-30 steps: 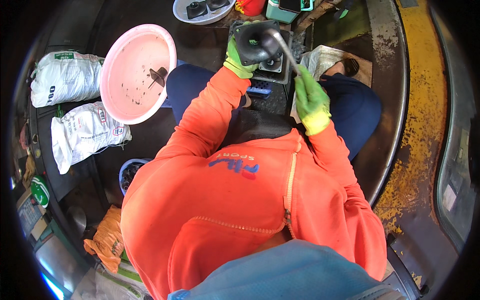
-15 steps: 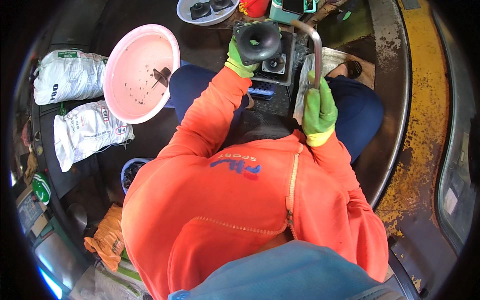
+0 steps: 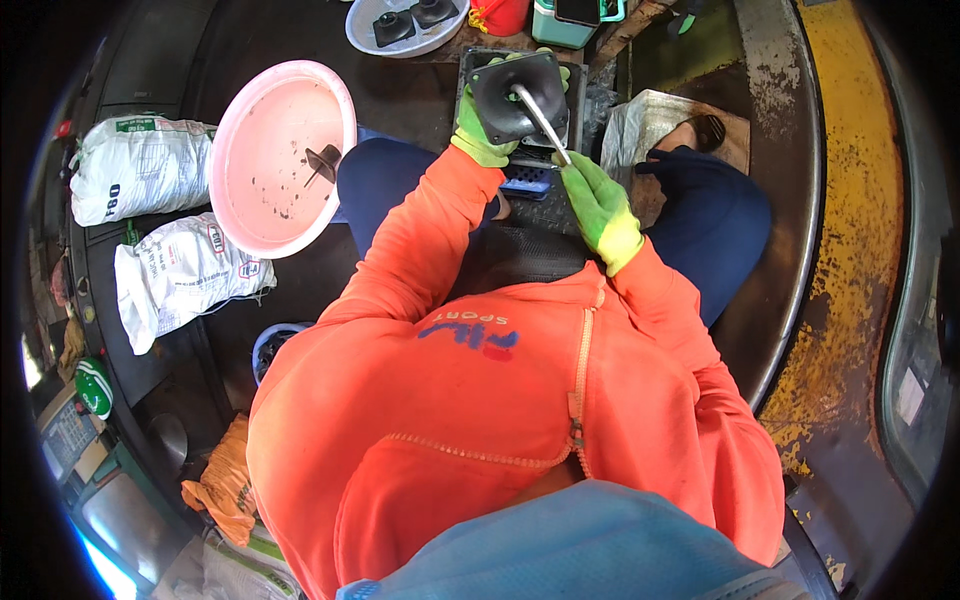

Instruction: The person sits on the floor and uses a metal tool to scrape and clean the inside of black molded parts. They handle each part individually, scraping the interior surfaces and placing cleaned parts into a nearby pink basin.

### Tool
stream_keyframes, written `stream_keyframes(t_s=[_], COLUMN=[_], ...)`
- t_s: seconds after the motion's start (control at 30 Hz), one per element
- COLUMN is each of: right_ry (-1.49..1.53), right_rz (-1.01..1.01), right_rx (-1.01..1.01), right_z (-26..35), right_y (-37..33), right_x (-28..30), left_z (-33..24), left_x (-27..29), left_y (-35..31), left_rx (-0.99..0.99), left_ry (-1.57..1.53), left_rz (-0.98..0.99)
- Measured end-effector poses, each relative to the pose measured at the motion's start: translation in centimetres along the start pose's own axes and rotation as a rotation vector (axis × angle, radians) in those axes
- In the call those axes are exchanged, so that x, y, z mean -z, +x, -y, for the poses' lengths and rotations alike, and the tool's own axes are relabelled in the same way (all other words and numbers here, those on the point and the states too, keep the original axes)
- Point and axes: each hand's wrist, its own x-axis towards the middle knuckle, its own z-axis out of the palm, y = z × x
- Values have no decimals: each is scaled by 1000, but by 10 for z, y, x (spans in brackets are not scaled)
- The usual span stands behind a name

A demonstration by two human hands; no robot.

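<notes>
My left hand (image 3: 478, 138), in a green-yellow glove, is wrapped round the side of a black square-flanged horn (image 3: 500, 112), its wide mouth facing up toward me. A metal rod (image 3: 545, 126) is gripped near its end by my gloved right hand (image 3: 602, 202). The rod's far tip is at the horn's central hole and appears to be in it; how deep is hidden. Behind the horn, partly covered by it, is a dark grey tray (image 3: 577, 112).
To the left is a tilted pink basin (image 3: 228, 190) with a dark piece (image 3: 322, 160) inside. A white basin (image 3: 397, 45) holding black horns stands at the far side, near a red container (image 3: 500, 16) and a teal box (image 3: 562, 30). White sacks (image 3: 140, 170) lie far left.
The raised, bent rod has swung down and left with my right hand, bringing its tip to the horn's hole. My left hand still holds the horn, now slightly lower.
</notes>
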Motion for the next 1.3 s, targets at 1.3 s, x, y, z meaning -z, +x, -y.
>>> stream_keyframes(t_s=[1.3], right_ry=[925], right_rz=[-187], right_rx=[-513], right_z=[4], right_y=[17], right_x=[23], left_z=[140], left_x=[13], left_y=[5], left_rx=[431], left_ry=[1646], left_rz=[823])
